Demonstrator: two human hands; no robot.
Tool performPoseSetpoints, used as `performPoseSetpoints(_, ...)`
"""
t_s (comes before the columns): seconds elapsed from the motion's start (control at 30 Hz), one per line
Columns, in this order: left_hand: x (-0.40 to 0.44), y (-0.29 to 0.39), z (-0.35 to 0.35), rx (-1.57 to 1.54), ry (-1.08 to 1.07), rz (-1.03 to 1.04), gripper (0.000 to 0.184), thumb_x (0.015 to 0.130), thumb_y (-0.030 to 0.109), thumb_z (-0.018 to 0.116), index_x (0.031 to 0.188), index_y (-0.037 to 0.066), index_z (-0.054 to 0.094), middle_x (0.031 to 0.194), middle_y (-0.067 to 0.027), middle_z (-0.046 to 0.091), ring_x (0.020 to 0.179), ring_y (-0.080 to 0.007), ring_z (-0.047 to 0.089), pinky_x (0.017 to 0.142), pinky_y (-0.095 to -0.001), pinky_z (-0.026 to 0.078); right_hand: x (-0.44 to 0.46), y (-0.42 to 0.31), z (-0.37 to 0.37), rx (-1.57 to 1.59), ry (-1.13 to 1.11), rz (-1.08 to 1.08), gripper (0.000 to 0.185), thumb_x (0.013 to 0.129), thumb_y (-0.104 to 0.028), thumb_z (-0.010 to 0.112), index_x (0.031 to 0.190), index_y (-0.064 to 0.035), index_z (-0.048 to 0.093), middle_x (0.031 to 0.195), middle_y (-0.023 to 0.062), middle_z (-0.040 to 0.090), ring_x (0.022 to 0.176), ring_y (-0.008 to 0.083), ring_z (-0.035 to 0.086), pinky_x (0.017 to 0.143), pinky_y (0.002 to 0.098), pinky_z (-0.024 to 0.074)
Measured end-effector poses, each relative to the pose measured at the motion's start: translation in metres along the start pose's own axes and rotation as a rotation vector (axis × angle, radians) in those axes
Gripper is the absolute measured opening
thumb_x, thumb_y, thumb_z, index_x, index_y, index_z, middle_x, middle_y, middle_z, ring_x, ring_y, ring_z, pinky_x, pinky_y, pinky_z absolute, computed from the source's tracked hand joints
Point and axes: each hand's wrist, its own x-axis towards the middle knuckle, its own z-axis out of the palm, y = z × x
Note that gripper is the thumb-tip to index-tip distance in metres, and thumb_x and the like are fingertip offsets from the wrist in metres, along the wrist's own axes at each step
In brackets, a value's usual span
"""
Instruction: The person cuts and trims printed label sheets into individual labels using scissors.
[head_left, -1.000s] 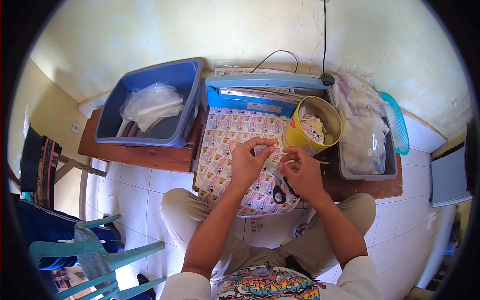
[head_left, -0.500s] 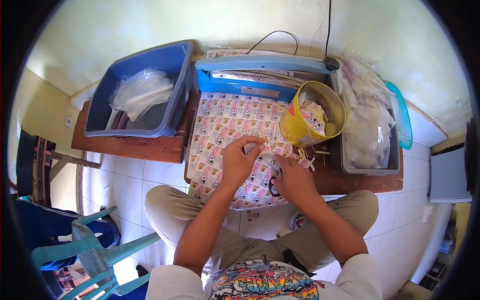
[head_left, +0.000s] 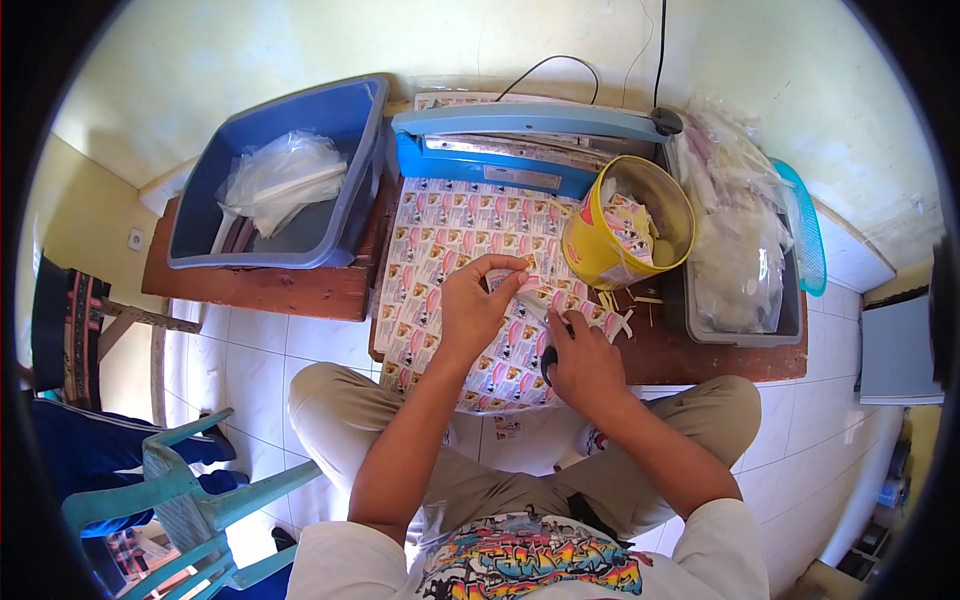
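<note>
My left hand (head_left: 480, 298) pinches a small printed label (head_left: 527, 284) between thumb and index finger, over the sheets of printed labels (head_left: 435, 240). Just right of it, my right hand (head_left: 585, 362) is closed on scissors (head_left: 549, 362); a black handle shows by the fingers, and the blades point up-left toward the label. Behind my right hand stands a yellow bucket (head_left: 590, 248) with cut labels inside. White paper scraps (head_left: 622, 323) lie at the right edge of the sheets.
A blue heat sealer (head_left: 480, 172) lies behind the sheets. On the left is a blue bin (head_left: 345, 225) with clear bags; on the right, a grey tray (head_left: 740, 338) holds plastic packets. A green chair (head_left: 190, 500) and a person's legs (head_left: 75, 440) are at lower left.
The scissors were lying on the sheets and are now in my right hand. The view has shifted, and white scraps now show at the right edge of the sheets.
</note>
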Motion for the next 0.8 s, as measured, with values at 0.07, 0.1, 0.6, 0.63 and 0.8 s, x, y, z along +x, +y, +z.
performPoseSetpoints(0.07, 0.001, 0.004, 0.001, -0.003, 0.005, -0.026, 0.015, 0.090, 0.009, 0.078, 0.104, 0.002, 0.079, 0.094, -0.0071, 0.079, 0.080, -0.0102, 0.068, 0.075, -0.0265, 0.053, 0.002, 0.006, 0.007, 0.012, 0.117, -0.086, 0.057, 0.088, -0.008, 0.059, 0.144, 0.0020, 0.053, 0.125, 0.0223, 0.058, 0.092, 0.0421, 0.068, 0.075, 0.0494, 0.0604)
performPoseSetpoints(0.1, 0.002, 0.003, 0.001, -0.002, 0.008, -0.025, 0.015, 0.090, 0.009, 0.078, 0.104, 0.002, 0.079, 0.094, -0.0071, 0.079, 0.080, -0.0102, 0.068, 0.075, -0.0265, 0.053, 0.002, 0.006, 0.008, 0.012, 0.118, -0.088, 0.057, 0.088, -0.008, 0.059, 0.144, 0.0020, 0.053, 0.125, 0.0223, 0.058, 0.092, 0.0421, 0.068, 0.075, 0.0494, 0.0604)
performPoseSetpoints(0.6, 0.016, -0.009, 0.011, -0.133, 0.059, 0.188, 0.018, 0.089, 0.012, 0.080, 0.104, 0.003, 0.079, 0.092, -0.0055, 0.079, 0.071, -0.0061, 0.064, 0.066, -0.0247, 0.050, 0.018, 0.020, -0.006, 0.364, 0.221, -0.143, 0.079, 0.078, -0.005, 0.075, 0.150, -0.0015, 0.042, 0.121, 0.0236, 0.055, 0.108, 0.0394, 0.063, 0.088, 0.0479, 0.0552)
performPoseSetpoints(0.63, 0.015, -0.005, 0.008, -0.132, 0.060, 0.146, 0.017, 0.089, 0.011, 0.080, 0.104, 0.002, 0.079, 0.091, -0.0050, 0.078, 0.072, -0.0056, 0.065, 0.066, -0.0249, 0.051, 0.017, 0.022, -0.007, 0.391, 0.244, -0.167, 0.081, 0.077, -0.003, 0.076, 0.151, -0.0012, 0.042, 0.120, 0.0227, 0.055, 0.106, 0.0371, 0.062, 0.087, 0.0455, 0.0547)
performPoseSetpoints(0.8, 0.014, 0.006, -0.001, -0.220, 0.092, 0.119, 0.016, 0.089, 0.008, 0.080, 0.103, 0.000, 0.078, 0.088, -0.0040, 0.077, 0.071, -0.0047, 0.064, 0.064, -0.0244, 0.050, 0.008, 0.017, -0.033, 0.541, 0.124, -0.117, 0.086, 0.079, -0.009, 0.082, 0.155, -0.0049, 0.042, 0.123, 0.0224, 0.053, 0.104, 0.0363, 0.063, 0.090, 0.0416, 0.0541)
